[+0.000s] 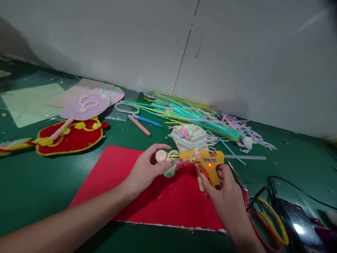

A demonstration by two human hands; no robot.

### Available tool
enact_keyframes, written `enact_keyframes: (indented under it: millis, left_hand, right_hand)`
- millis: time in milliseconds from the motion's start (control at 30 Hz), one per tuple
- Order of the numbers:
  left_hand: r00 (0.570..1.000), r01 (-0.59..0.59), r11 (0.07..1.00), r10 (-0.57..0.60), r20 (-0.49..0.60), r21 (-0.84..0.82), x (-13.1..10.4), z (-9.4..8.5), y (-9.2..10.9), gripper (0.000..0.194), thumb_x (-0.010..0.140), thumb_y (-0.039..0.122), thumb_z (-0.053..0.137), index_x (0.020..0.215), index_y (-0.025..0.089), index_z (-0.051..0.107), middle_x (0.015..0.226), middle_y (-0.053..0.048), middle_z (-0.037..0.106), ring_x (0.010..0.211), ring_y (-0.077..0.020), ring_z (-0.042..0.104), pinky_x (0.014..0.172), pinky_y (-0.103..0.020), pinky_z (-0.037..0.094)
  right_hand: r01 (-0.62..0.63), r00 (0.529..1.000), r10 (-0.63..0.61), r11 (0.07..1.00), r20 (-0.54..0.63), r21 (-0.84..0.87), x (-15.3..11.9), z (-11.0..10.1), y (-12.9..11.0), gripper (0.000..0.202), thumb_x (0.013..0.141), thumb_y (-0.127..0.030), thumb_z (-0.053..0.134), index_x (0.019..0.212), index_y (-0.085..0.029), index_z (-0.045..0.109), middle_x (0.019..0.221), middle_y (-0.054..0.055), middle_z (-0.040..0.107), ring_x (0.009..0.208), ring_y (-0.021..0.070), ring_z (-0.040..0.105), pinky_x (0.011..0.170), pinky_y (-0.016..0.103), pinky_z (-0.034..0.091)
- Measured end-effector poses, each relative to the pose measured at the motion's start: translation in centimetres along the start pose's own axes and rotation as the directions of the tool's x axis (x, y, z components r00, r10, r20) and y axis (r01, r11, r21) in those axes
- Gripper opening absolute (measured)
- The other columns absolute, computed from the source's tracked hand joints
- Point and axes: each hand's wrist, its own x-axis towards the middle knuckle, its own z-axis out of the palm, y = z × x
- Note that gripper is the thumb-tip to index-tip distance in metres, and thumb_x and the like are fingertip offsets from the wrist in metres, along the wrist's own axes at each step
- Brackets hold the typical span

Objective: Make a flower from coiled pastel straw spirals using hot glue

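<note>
My right hand (224, 187) grips a yellow hot glue gun (210, 161) by its handle. A red light glows on its body, and a clear glue stick (247, 157) sticks out of the back. The metal nozzle points left, at a small bundle of coiled pipe-cleaner pieces (169, 172) in green and lilac with a cream spiral (161, 156). My left hand (145, 168) pinches this bundle between thumb and fingers. Just behind the gun lies a striped pastel fan (191, 136) with a pink flower on it. Both hands are above a red sheet (160, 203).
Cut pipe cleaners (191, 114) lie heaped by the wall. Lilac fans (87, 105) and a red fan with yellow trim (71, 139) rest at left. Two pens (139, 125) lie behind the sheet. Scissors (267, 222), a cable and a phone (299, 223) are at right.
</note>
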Motion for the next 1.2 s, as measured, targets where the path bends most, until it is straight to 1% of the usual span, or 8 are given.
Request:
enact_keyframes:
  millis: [167, 267, 433, 567, 700, 800, 933, 1200]
  left_hand:
    - [1.0, -0.026, 1.0, 0.026, 0.0, 0.016, 0.04, -0.28, -0.33, 0.036, 0.069, 0.026, 0.067, 0.102, 0.02, 0.053, 0.079, 0.001, 0.057, 0.071, -0.0118, 0.053, 0.063, -0.022, 0.041]
    - [0.999, -0.039, 0.999, 0.039, 0.001, 0.024, 0.09, -0.4, -0.55, 0.035, 0.07, 0.026, 0.066, 0.102, 0.02, 0.053, 0.081, 0.001, 0.056, 0.072, -0.0117, 0.052, 0.063, -0.022, 0.041]
    - [1.0, -0.019, 1.0, 0.019, -0.005, 0.003, 0.16, -0.28, -0.49, 0.036, 0.068, 0.025, 0.067, 0.1, 0.019, 0.053, 0.079, 0.001, 0.057, 0.072, -0.0127, 0.053, 0.063, -0.023, 0.041]
    - [1.0, -0.013, 1.0, 0.013, -0.009, 0.01, 0.17, -0.25, -0.45, 0.036, 0.068, 0.025, 0.067, 0.101, 0.02, 0.053, 0.079, 0.001, 0.057, 0.071, -0.012, 0.052, 0.063, -0.023, 0.041]
    - [1.0, -0.011, 1.0, 0.011, -0.008, -0.007, 0.07, -0.15, -0.37, 0.035, 0.068, 0.025, 0.068, 0.099, 0.02, 0.053, 0.079, 0.002, 0.056, 0.07, -0.011, 0.052, 0.062, -0.022, 0.041]
    - [1.0, 0.001, 1.0, -0.001, -0.028, -0.024, 0.0, 0.05, -0.13, 0.031, 0.066, 0.023, 0.069, 0.092, 0.018, 0.053, 0.077, 0.003, 0.055, 0.068, -0.0096, 0.052, 0.059, -0.019, 0.039]
    - [0.999, -0.003, 1.0, 0.002, -0.051, -0.03, -0.02, 0.2, 0.16, 0.03, 0.064, 0.023, 0.07, 0.087, 0.018, 0.051, 0.071, 0.005, 0.052, 0.063, -0.0083, 0.049, 0.055, -0.018, 0.037]
    - [0.998, -0.014, 0.999, 0.012, -0.059, -0.037, 0.0, 0.08, 0.0, 0.029, 0.065, 0.023, 0.069, 0.086, 0.018, 0.05, 0.074, 0.004, 0.051, 0.065, -0.0085, 0.048, 0.058, -0.019, 0.037]
  right_hand:
    - [0.063, 0.998, -0.063, 0.998, 0.008, -0.008, 0.01, -0.26, 0.16, 0.02, 0.078, -0.037, 0.053, 0.087, -0.021, 0.044, 0.088, 0.008, 0.064, 0.078, 0.0211, 0.063, 0.062, 0.028, 0.05]
    - [0.063, 0.998, -0.063, 0.998, 0.013, -0.021, 0.01, -0.33, 0.2, 0.019, 0.078, -0.036, 0.052, 0.086, -0.022, 0.044, 0.087, 0.008, 0.063, 0.078, 0.0208, 0.063, 0.062, 0.028, 0.05]
    - [0.052, 0.998, -0.052, 0.998, 0.02, -0.022, -0.04, -0.42, -0.09, 0.018, 0.079, -0.035, 0.053, 0.087, -0.022, 0.043, 0.088, 0.007, 0.063, 0.08, 0.0205, 0.063, 0.064, 0.028, 0.05]
    - [0.066, 0.998, -0.066, 0.996, -0.002, -0.059, -0.07, -0.5, -0.27, 0.019, 0.079, -0.036, 0.053, 0.085, -0.022, 0.043, 0.083, 0.007, 0.063, 0.075, 0.0204, 0.063, 0.061, 0.028, 0.049]
    - [0.062, 0.998, -0.062, 0.998, 0.005, -0.032, -0.02, -0.33, -0.13, 0.02, 0.078, -0.037, 0.053, 0.087, -0.022, 0.044, 0.087, 0.008, 0.064, 0.078, 0.0216, 0.063, 0.063, 0.029, 0.05]
    - [0.029, 0.999, -0.029, 0.999, -0.013, -0.033, -0.01, -0.03, -0.14, 0.023, 0.077, -0.038, 0.053, 0.089, -0.022, 0.043, 0.088, 0.01, 0.064, 0.079, 0.0234, 0.064, 0.062, 0.031, 0.051]
    - [-0.008, 0.999, 0.006, 0.998, -0.039, -0.056, -0.14, 0.32, -0.41, 0.026, 0.076, -0.041, 0.053, 0.088, -0.021, 0.041, 0.089, 0.011, 0.064, 0.076, 0.0231, 0.064, 0.059, 0.03, 0.05]
    - [0.066, 0.991, -0.083, 0.985, -0.106, -0.161, -0.5, 0.42, -0.22, 0.023, 0.078, -0.039, 0.052, 0.089, -0.021, 0.042, 0.084, 0.011, 0.064, 0.071, 0.0228, 0.063, 0.055, 0.029, 0.048]
